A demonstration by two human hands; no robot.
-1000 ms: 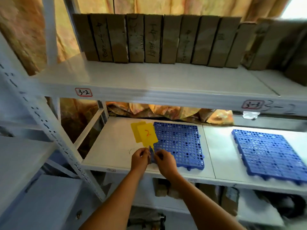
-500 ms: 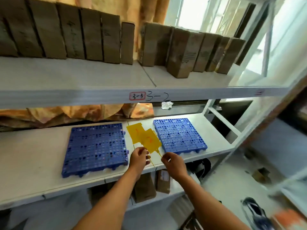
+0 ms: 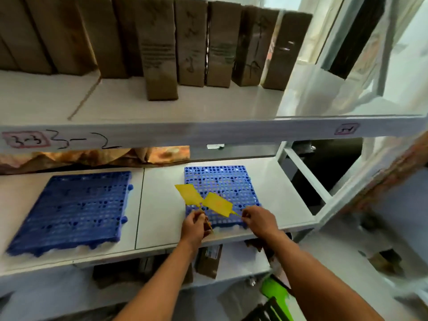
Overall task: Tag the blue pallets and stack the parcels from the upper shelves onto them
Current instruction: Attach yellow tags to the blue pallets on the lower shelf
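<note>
Far left, 1 blue pallet (image 3: pixel 69 210) lies flat on the lower shelf (image 3: pixel 159 218), bare on top, no tag visible on it. Moving right, the left hand (image 3: pixel 194 225) curls around the stem of a yellow tag (image 3: pixel 188 193), keeping it out of the way, it seems, as a spare. Next, a second yellow tag (image 3: pixel 218 205) hovers over the near edge of the second blue pallet (image 3: pixel 222 181), and the right hand (image 3: pixel 258 220) pinches its thin tail, probably lining it up to thread through the grid holes. That pallet carries nothing yet either. Up above, the parcels (image 3: pixel 159 49), brown cartons standing upright side by side, sit in a row on the upper shelf (image 3: pixel 208 107), none taken down. Tagging looks like the step in hand; stacking has not started.
</note>
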